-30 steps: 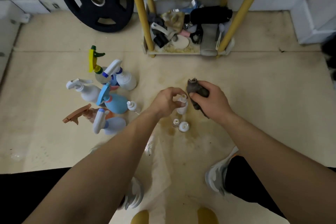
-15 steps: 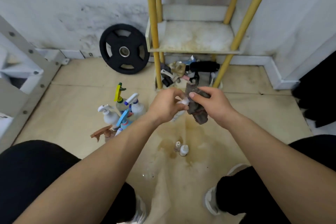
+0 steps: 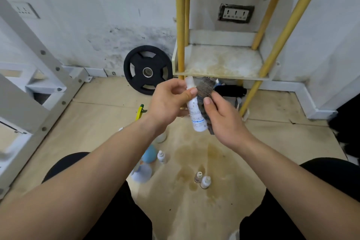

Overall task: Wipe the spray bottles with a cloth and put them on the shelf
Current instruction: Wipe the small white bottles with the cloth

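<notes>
The bottle (image 3: 196,117) is a slim white plastic cylinder with a blue-printed label and a narrow cap, held nearly upright in mid-air, in front of the shelf's (image 3: 220,62) middle board and well above the floor (image 3: 272,142). The left hand (image 3: 169,101) pinches its upper part between thumb and curled fingers. The right hand (image 3: 224,121) grips a dark grey, coarse-knit cloth (image 3: 205,88), pressed against the bottle's right side with the thumb on top. The shelf has stained, speckled white boards on round yellow posts. Through its frame a dark three-way socket (image 3: 235,14) shows on the far wall. A round black rubber plate (image 3: 148,70) with a steel hub leans on the wall to the left. On the pale, brown-stained floor stand two tiny vials (image 3: 202,180) and one small dropper (image 3: 161,156). The left forearm hides most of a blue bottle (image 3: 149,154) and a yellow sprayer (image 3: 140,111).
</notes>
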Demonstrator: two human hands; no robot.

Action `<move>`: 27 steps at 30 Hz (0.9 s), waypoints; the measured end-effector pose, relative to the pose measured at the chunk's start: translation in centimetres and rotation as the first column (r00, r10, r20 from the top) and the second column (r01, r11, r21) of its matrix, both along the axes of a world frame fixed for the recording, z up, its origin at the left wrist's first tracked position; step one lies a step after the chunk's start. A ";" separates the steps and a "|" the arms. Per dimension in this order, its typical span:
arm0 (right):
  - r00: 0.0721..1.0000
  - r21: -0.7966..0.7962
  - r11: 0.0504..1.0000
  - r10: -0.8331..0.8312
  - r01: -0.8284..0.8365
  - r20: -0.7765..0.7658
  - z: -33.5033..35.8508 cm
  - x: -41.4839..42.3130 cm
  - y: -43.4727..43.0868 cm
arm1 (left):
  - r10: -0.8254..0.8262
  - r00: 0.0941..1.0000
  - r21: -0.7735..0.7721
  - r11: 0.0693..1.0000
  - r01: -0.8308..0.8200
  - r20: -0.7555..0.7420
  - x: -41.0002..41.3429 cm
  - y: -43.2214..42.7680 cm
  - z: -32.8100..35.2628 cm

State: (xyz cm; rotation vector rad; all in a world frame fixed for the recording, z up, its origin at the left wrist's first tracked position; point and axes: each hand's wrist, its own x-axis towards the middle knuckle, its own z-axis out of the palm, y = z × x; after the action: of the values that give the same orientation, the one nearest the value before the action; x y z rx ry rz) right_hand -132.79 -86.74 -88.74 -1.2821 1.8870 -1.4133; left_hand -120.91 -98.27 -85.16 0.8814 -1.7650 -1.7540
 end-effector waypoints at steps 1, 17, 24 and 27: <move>0.999 -0.007 1.000 -0.017 0.017 0.049 -0.4 0.0 -0.3 | 0.016 1.000 0.030 0.999 -0.016 -0.005 -0.1 0.0 -0.2; 0.937 -0.030 0.984 -0.156 0.174 0.313 -1.8 -1.1 -3.9 | 0.004 1.000 0.058 0.998 -0.005 0.025 -3.0 -1.0 -3.6; 0.909 -0.049 0.975 -0.181 0.215 0.374 -1.8 -1.6 -3.4 | 0.022 0.999 0.191 0.981 -0.014 -0.039 -3.6 -0.4 -3.7; 0.858 -0.063 0.974 -0.159 0.216 0.488 -1.4 -2.0 -3.3 | 0.014 0.998 0.209 0.978 -0.002 -0.056 -3.6 -0.4 -3.9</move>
State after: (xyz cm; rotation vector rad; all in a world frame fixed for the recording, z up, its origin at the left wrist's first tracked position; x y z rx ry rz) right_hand -134.77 -90.05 -90.14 -0.7049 1.6320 -1.7704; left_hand -124.47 -98.64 -89.06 0.9109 -1.5598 -1.9660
